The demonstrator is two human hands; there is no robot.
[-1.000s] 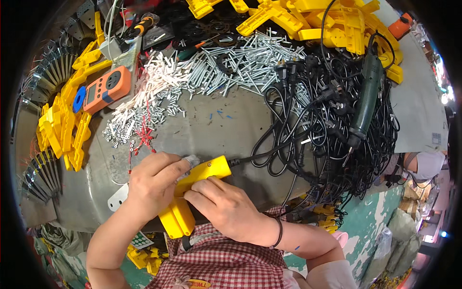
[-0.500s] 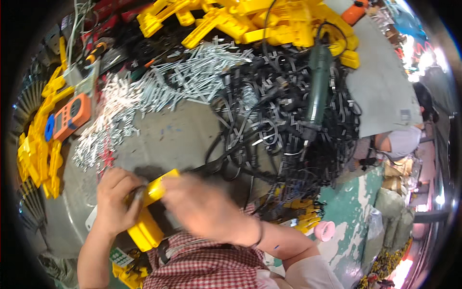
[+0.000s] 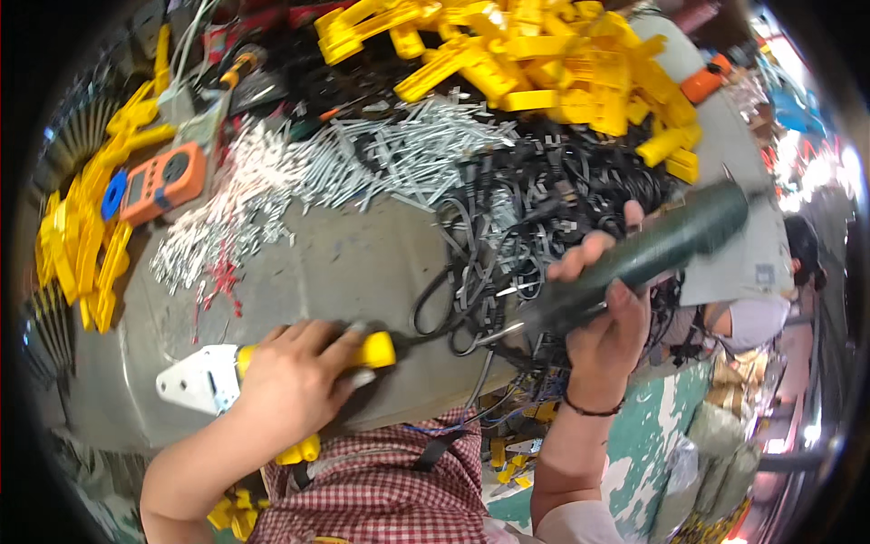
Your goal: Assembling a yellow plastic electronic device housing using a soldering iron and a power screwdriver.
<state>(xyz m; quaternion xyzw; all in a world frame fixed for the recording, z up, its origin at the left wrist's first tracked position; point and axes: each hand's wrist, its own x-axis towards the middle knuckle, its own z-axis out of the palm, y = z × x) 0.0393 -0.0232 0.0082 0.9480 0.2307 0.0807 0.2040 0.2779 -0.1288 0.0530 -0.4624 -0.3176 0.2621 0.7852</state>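
Observation:
My left hand [image 3: 299, 374] is wrapped over a yellow plastic housing [image 3: 379, 350] near the front edge of the table. From the housing's left end sticks a pale metal plate with holes [image 3: 198, 379]; a dark cable runs from its right end. My right hand [image 3: 609, 331] is closed around a dark green power screwdriver [image 3: 671, 238], held tilted over the cable pile, its thin shaft pointing down-left toward the housing. The bit's tip is blurred. My left fingers hide much of the housing.
Black cables [image 3: 562, 199] are heaped beside the screwdriver. Silver screws or pins [image 3: 408, 150] lie behind, with yellow housings [image 3: 553, 63] piled at the back. An orange meter [image 3: 165, 184] sits left, near more yellow parts [image 3: 80, 249]. Another person [image 3: 757, 317] is at the right.
My right hand has left the yellow housing, moved right and taken hold of the screwdriver, which is now tilted. My left hand has moved right, and the housing has turned nearly level.

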